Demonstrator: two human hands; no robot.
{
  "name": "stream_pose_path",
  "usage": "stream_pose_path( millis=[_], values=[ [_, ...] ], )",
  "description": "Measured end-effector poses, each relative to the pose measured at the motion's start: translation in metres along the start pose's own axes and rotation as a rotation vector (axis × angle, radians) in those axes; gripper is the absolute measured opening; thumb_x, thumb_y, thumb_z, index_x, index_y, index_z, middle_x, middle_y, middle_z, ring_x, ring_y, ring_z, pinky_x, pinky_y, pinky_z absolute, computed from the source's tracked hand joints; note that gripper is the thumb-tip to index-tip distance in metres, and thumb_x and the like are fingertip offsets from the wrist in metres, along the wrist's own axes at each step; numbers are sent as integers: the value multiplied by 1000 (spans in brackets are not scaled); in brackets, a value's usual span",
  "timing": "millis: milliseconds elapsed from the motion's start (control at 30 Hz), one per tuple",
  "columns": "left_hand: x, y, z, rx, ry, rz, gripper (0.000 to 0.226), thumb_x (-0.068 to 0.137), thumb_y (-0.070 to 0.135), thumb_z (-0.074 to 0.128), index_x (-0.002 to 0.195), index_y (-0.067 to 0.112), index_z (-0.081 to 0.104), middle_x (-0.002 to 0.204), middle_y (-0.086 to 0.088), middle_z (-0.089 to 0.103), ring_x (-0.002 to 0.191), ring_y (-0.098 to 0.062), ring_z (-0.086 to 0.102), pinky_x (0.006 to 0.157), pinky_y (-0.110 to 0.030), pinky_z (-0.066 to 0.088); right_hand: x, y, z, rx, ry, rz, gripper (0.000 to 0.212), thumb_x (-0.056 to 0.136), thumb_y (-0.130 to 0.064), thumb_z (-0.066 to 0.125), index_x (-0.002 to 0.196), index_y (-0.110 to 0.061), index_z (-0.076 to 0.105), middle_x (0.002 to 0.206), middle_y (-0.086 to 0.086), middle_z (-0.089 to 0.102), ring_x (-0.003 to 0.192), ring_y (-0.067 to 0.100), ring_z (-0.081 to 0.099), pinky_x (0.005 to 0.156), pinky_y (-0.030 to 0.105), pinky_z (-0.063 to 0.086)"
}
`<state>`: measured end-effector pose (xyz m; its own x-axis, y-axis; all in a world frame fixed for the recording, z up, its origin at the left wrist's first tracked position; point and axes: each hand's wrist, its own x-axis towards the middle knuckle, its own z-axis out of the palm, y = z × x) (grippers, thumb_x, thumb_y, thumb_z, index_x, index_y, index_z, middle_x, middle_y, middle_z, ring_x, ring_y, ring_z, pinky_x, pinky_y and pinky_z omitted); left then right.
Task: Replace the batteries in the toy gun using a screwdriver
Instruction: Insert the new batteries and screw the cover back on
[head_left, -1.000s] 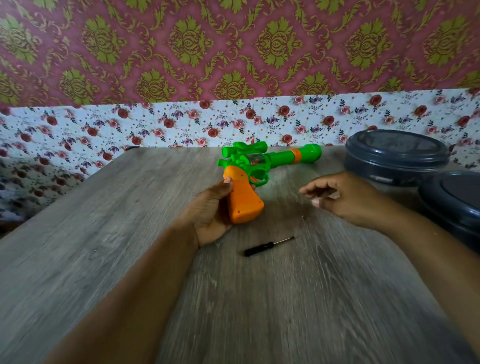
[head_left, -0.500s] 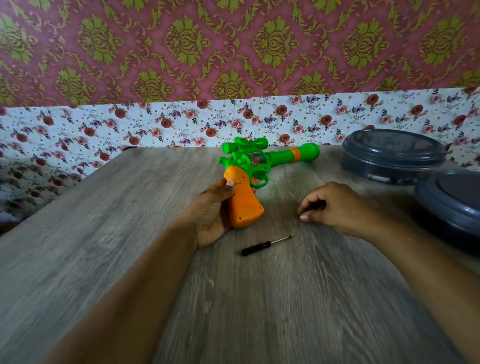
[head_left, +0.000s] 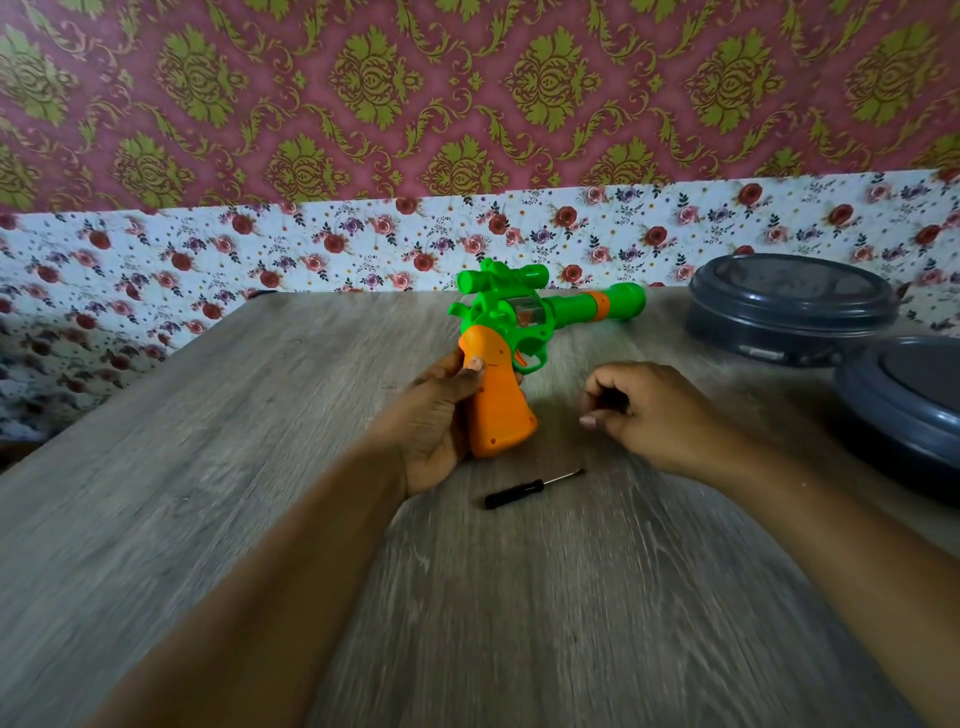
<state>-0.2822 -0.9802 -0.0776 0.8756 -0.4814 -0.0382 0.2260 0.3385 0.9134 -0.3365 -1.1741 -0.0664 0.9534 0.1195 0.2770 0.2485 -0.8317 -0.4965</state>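
Note:
A green toy gun (head_left: 525, 318) with an orange grip (head_left: 500, 411) and a scope on top stands on the grey wooden table (head_left: 218, 467), its barrel pointing right. My left hand (head_left: 431, 422) holds the orange grip from the left, thumb on its upper side. My right hand (head_left: 661, 411) hovers just right of the grip with fingers curled in and the thumb pointing down; nothing shows inside it. A small black-handled screwdriver (head_left: 524, 489) lies on the table below the grip, between my two hands, and neither hand touches it.
Two dark grey round lidded containers stand at the right: one (head_left: 789, 307) at the back and one (head_left: 905, 401) nearer, close to my right forearm. A flowered wall runs along the table's far edge. The table's left edge slants away at the left.
My right hand has drawn back from near the gun toward me and curled its fingers more tightly. The left hand, gun and screwdriver stay as they were.

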Motion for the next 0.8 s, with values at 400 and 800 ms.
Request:
stream_pose_path(
  millis=[400,800],
  values=[
    [2,-7,2,113,-69,78,59,84,20,55,140,11,41,130,-11,59,121,-24,55,102,-41,44,1,-42,39,469,316,-99,11,77,-7,69,74,-16,64,75,-7,61,73,11,58,71,28,48],
    [1,-7,3,118,-97,66,43,97,15,43,139,10,41,134,-16,54,123,-27,52,104,-42,42,2,-44,44,197,472,-297,3,74,-13,64,77,-11,66,75,-3,61,72,11,56,64,22,44]
  ],
)
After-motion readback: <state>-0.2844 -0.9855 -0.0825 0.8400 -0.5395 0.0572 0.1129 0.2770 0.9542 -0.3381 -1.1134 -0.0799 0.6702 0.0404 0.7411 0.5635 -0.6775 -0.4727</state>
